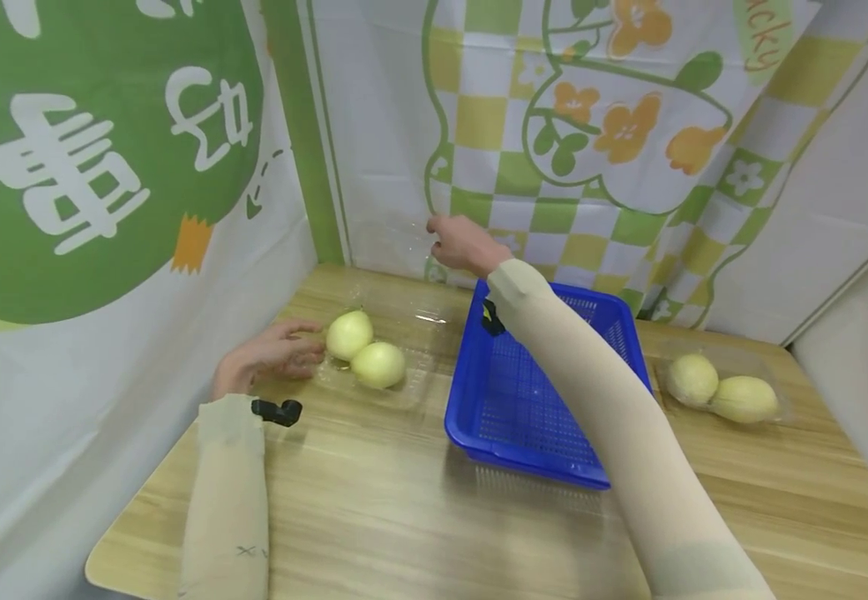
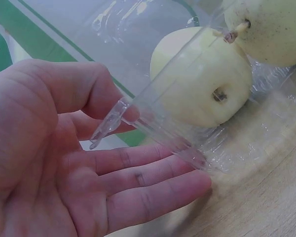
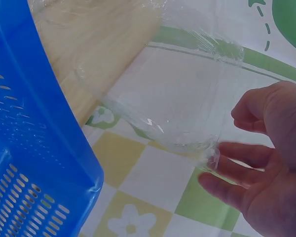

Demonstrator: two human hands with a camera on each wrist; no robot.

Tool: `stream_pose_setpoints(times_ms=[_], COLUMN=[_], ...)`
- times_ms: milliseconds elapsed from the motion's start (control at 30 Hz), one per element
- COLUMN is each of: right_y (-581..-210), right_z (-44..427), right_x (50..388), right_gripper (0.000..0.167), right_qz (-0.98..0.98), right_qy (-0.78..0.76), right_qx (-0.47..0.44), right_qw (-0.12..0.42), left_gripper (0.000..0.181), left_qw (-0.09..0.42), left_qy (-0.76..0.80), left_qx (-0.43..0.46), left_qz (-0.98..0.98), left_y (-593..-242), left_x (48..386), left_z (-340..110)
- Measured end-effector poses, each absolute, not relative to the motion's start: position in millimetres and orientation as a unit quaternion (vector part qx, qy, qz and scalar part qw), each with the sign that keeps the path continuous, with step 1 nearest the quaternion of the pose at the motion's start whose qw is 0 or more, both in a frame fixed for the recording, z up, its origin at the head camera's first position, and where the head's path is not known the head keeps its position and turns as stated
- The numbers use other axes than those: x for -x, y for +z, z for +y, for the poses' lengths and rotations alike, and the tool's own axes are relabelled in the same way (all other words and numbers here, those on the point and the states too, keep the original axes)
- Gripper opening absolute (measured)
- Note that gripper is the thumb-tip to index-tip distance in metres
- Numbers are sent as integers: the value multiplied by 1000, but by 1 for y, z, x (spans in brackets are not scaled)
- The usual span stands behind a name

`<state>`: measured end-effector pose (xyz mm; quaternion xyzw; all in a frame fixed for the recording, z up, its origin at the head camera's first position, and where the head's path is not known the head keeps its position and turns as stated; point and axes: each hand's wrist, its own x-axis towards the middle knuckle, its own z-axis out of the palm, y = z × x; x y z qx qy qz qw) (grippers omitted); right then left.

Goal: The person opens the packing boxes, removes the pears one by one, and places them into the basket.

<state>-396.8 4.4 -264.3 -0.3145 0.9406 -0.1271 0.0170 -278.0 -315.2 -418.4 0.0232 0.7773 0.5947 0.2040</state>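
Left of the blue basket (image 1: 459,392), two pears (image 1: 378,365) sit in a clear box (image 2: 214,154), its lid (image 3: 172,98) raised, the opening apparently done; neither pear is out yet. The left hand (image 1: 276,354), fingers extended and relaxed, touches the box's edge; beyond the basket's far left corner, the right hand (image 1: 464,243), fingers loosely spread, touches the lid. Right of the basket, two more pears (image 1: 745,399) lie seemingly still packed.

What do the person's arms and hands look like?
The left sleeve and right sleeve are long and pale cream, with rough-edged cuffs. Small dark marks show on the left one. A little black gadget sits by the left cuff, another by the right. Left grip and right grip wear no gloves.
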Motion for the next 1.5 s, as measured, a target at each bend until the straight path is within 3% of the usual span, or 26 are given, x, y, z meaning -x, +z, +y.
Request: stream_pose_setpoints(times_ms=[700, 1500], right_y=[-263, -242], right_z=[21, 77], right_x=[383, 335], right_gripper=[35, 39], right_qz=[931, 914], right_qy=[-108, -57], right_qx=[349, 401], right_qw=[11, -32], left_gripper=[61, 62], left_qw=[212, 164], left_qy=[591, 565], left_qx=[-31, -27], left_qz=[778, 808], left_y=[-421, -418], left_x=[278, 283], left_z=[-316, -318])
